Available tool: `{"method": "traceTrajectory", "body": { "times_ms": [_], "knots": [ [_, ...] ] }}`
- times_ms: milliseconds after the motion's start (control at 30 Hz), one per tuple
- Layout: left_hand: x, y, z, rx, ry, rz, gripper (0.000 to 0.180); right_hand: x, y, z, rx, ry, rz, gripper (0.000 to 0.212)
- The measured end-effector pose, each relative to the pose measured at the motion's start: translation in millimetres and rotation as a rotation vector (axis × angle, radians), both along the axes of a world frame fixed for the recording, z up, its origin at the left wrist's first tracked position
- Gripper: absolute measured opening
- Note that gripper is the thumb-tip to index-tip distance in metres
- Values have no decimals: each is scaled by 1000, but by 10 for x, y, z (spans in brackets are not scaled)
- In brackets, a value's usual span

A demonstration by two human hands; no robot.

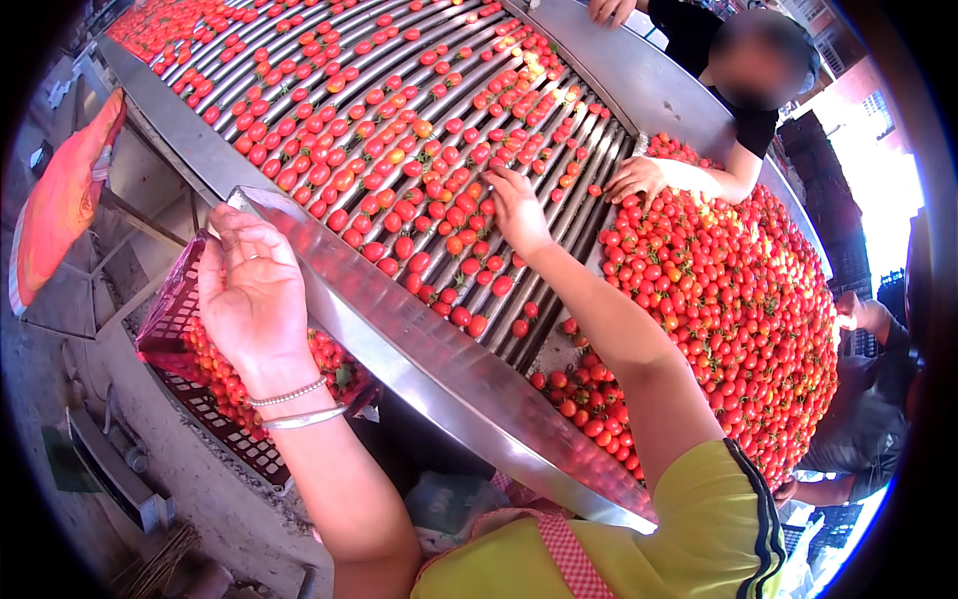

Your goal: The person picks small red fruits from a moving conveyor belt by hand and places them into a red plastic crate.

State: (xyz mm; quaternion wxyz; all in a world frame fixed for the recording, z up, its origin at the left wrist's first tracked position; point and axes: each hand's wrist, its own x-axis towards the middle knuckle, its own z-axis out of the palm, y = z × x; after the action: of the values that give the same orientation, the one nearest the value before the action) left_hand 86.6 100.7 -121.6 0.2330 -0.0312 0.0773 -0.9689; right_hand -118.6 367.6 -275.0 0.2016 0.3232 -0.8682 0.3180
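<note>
- Fingers of the right hand (519, 214) are bent and slightly parted among tomatoes (457, 217) on the rollers (577, 212); whether one is pinched cannot be told.
- Left hand (251, 299) is held palm up above the crate (172, 304), fingers loosely curled, nothing seen in the palm.
- Tomatoes are also seen in the crate and heaped beside the rollers.
- Step in hand judged: sorting by hand.
- Next move: one fruit to be singled out, gripped lightly.

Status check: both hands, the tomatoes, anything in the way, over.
Left hand open, palm up, near maroon crate. Right hand at tomatoes on rollers, grip unclear. Co-worker's hand close by, at tomato pile.
</note>
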Motion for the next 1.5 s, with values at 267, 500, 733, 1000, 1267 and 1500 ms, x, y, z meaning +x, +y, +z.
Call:
{"method": "traceTrajectory", "body": {
  "times_ms": [267, 500, 733, 1000, 1267, 1500],
  "knots": [
    [-5, 37, -68, -25, 49, -6, 27, -15, 68, 180, -227, -239, -191, 21],
    [-18, 71, -76, -25, 31, 19, 25, 96, -854, 339, 125, -219, 120, 33],
    [-40, 132, -128, -23, 16, 66, 25, 38, -783, 443, -758, -1055, 153, 21],
    [110, 199, -20, -86, -94, 366, 20, 478, -1510, 1189, -1283, -1555, 685, 24],
    [540, -145, 272, -323, -244, 905, 27, 1422, -2388, 1918, -431, -838, 899, 49],
    [418, -131, 183, -320, -218, 759, 33, 663, -1878, 863, -166, -95, 329, 53]
  ]
}}
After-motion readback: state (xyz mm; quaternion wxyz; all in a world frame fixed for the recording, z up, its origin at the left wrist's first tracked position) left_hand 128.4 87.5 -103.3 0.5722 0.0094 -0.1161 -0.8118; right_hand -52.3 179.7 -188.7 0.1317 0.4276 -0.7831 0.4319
